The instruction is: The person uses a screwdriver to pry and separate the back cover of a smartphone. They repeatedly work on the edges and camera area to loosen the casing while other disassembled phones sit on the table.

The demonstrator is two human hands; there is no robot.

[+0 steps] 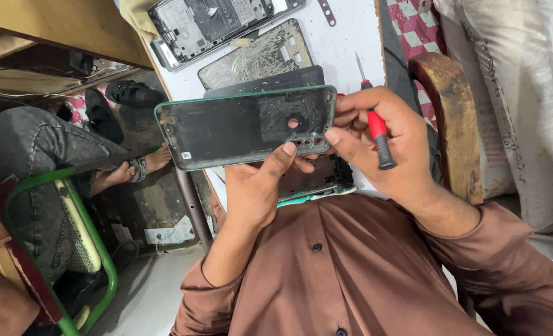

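A dark phone back cover [226,127] with a green rim is held up between both hands, inner side facing me. My left hand [254,186] grips its lower right edge from below, thumb near the camera holes. My right hand [385,140] pinches the cover's right end with its fingertips and also holds a small red and black screwdriver [376,127], tip pointing away. Under the hands, an opened phone body [317,180] lies on the white table [345,37].
On the table further off lie an opened phone with exposed circuit board [208,25], a scratched metal mid-frame [258,59] and a dark panel [289,79]. A wooden chair back [453,118] stands right. Another person's leg and foot [127,171] and a green chair frame [93,242] are left.
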